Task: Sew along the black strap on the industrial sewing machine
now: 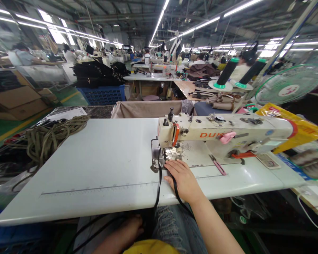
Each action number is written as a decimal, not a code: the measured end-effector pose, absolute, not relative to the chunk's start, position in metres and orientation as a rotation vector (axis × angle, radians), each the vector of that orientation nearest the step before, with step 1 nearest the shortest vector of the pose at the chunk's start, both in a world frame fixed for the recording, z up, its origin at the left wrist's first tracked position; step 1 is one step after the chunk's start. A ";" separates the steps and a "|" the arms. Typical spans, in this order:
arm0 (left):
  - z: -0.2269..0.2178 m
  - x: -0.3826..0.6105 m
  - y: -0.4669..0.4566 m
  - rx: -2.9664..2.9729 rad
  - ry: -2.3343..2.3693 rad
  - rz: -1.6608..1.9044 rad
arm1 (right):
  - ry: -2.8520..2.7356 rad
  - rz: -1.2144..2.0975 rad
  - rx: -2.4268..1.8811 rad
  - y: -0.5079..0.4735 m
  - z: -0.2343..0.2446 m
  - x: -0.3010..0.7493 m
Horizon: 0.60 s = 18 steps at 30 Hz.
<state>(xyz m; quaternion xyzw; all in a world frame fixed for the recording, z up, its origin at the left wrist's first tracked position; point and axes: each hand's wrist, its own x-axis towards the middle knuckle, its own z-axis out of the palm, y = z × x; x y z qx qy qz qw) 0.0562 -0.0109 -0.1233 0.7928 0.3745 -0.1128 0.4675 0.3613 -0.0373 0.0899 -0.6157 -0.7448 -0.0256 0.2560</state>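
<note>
My right hand (184,178) rests on the table beside the needle area of a white sewing machine (193,130). Its thumb and fingers lie around a narrow black strap (175,187), which runs from the presser foot down over the table's front edge. Another black length (159,187) hangs over the edge just left of it. Down by my lap, in shadow, my left hand (134,225) has curled fingers; what they hold is hidden. Dark straps (95,233) pass close to that hand. Pink-handled thread snips (218,165) lie on the machine bed's front edge.
A bundle of olive cord (53,137) lies left of the white table (108,151). Two black thread cones (226,74) and a green fan (288,84) stand behind the machine at right. Beyond are a blue crate (103,95) of black pieces and people at other machines.
</note>
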 end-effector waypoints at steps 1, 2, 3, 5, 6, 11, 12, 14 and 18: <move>-0.120 0.058 -0.011 1.939 0.915 -0.247 | -2.023 -0.077 -1.672 -0.037 0.090 0.361; -0.117 0.061 -0.011 1.930 0.910 -0.213 | -2.027 -0.083 -1.674 -0.037 0.090 0.361; -0.114 0.064 -0.011 1.916 0.901 -0.174 | -2.031 -0.088 -1.676 -0.038 0.090 0.361; -0.107 0.071 -0.012 1.879 0.871 -0.087 | -2.034 -0.091 -1.679 -0.038 0.091 0.361; -0.103 0.074 -0.012 1.862 0.851 -0.049 | -2.034 -0.089 -1.680 -0.038 0.092 0.361; -0.083 0.085 -0.012 1.828 0.774 0.083 | -2.031 -0.101 -1.673 -0.037 0.092 0.361; -0.078 0.086 -0.011 1.825 0.757 0.101 | -2.030 -0.104 -1.672 -0.037 0.092 0.361; -0.070 0.089 -0.011 1.820 0.711 0.127 | -2.030 -0.100 -1.674 -0.037 0.092 0.361; -0.062 0.093 -0.010 1.830 0.634 0.120 | -2.028 -0.075 -1.677 -0.037 0.091 0.361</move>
